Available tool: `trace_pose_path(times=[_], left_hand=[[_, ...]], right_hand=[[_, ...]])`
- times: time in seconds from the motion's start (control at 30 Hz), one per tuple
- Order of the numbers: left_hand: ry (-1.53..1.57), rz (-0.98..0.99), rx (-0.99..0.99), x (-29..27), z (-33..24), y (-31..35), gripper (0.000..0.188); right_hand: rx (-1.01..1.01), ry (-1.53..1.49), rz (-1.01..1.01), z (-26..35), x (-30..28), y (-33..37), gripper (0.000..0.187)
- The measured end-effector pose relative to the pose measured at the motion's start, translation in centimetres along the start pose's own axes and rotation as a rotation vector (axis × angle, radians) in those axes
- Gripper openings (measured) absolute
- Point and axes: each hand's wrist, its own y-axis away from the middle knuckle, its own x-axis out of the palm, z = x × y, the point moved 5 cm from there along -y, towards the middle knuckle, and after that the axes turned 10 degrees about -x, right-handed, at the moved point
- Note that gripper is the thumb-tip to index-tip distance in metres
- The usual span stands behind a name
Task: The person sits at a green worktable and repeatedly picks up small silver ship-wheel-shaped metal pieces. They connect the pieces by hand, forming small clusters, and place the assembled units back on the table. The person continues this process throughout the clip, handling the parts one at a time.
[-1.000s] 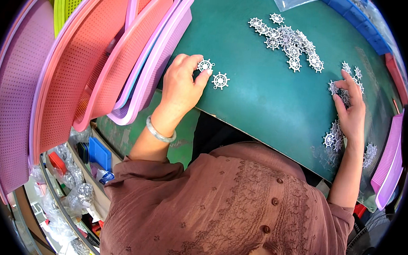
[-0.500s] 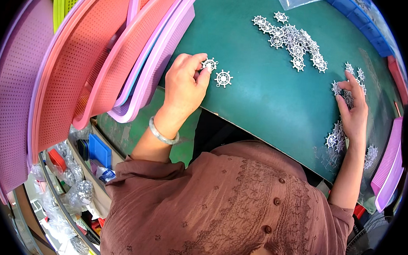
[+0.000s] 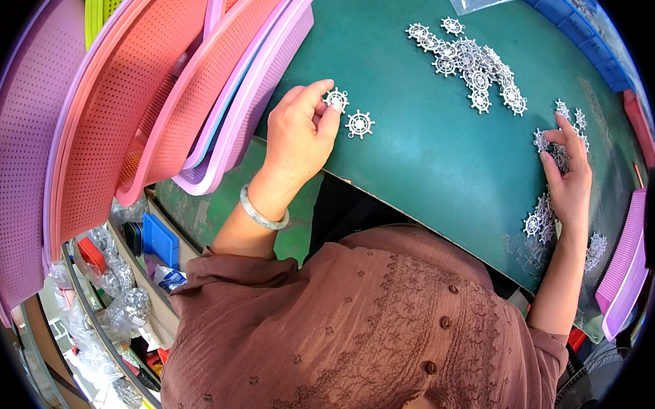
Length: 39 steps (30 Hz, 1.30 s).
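Observation:
Between the thumb and forefinger of my left hand [image 3: 300, 136] is a small silver ship's-wheel charm [image 3: 336, 98], gripped at the table's left side. A second ship's-wheel charm [image 3: 359, 124] lies flat just right of it. My right hand [image 3: 571, 175] rests over a cluster of the same charms [image 3: 560, 158] at the right, thumb and fingers apart; part of that cluster is hidden under it. More charms [image 3: 537, 218] lie beside my right wrist, and another small group [image 3: 596, 249] is to the right of the forearm. A larger heap of charms [image 3: 476, 68] spreads across the far middle.
Stacked pink and purple perforated baskets [image 3: 178, 103] crowd the left edge of the green table [image 3: 410, 164]. A blue bin [image 3: 587, 40] stands far right, with a clear plastic bag [image 3: 482, 1] near it. A purple basket [image 3: 623, 265] sits at the right; shelves with bagged parts [image 3: 127, 309] are lower left.
Very little differs. My left thumb and forefinger have shifted slightly on the charm they hold. My right hand stays over its cluster.

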Motion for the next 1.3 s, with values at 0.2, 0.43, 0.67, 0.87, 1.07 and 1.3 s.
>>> trace_pose_path(times=[0.2,0.43,0.67,0.87,1.07,1.3], left_hand=[[-0.019,0.03,0.039,-0.1,0.3,0.1,0.03],[-0.032,0.041,0.034,-0.2,0.3,0.1,0.033],[-0.039,0.049,0.031,-0.2,0.3,0.1,0.034],[-0.037,0.054,0.019,-0.1,0.1,0.0,0.03],[-0.111,-0.022,0.084,0.1,0.5,-1.2,0.022],[-0.112,-0.068,0.144,0.9,-0.3,-3.0,0.021]], right_hand=[[-0.017,-0.016,-0.003,0.0,0.0,0.0,0.057],[-0.012,-0.004,-0.004,0.0,0.0,0.0,0.057],[-0.016,-0.01,-0.002,-0.1,0.0,0.0,0.057],[-0.017,-0.029,-0.007,-0.1,0.1,0.0,0.056],[-0.029,-0.02,-0.009,0.0,0.0,-0.1,0.056],[-0.04,-0.036,-0.02,0.0,-0.2,0.1,0.056]])
